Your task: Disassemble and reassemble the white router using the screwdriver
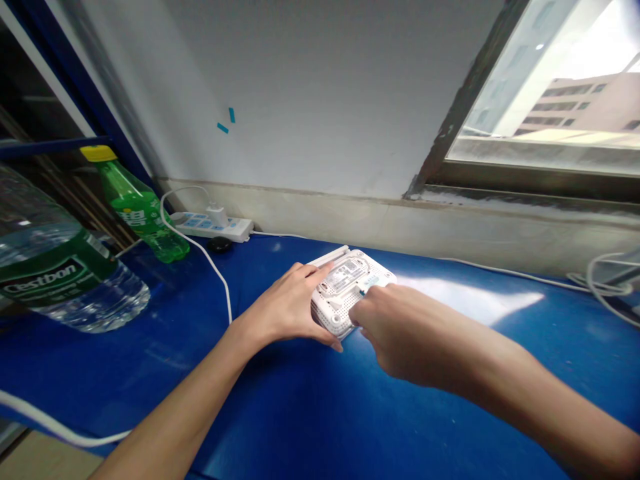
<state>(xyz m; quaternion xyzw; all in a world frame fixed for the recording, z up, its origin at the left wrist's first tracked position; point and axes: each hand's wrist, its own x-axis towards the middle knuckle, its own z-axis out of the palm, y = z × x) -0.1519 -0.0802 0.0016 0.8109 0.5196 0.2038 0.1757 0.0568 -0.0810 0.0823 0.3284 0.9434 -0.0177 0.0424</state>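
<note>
A white router (350, 280) lies upside down on the blue table (310, 413), label side up, its antennas folded along the far edge. My left hand (287, 308) grips its left side, fingers on top and thumb under the near corner. My right hand (387, 327) is closed in a pinch at the router's near right part. A small blue bit shows at its fingertips; I cannot make out what it holds.
A white power strip (213, 227) with a plugged charger lies by the wall; its white cable (220, 283) runs across the table. A green bottle (140, 210) and a large water bottle (55, 267) stand at the left. More cables (600, 283) lie at the right, under a window.
</note>
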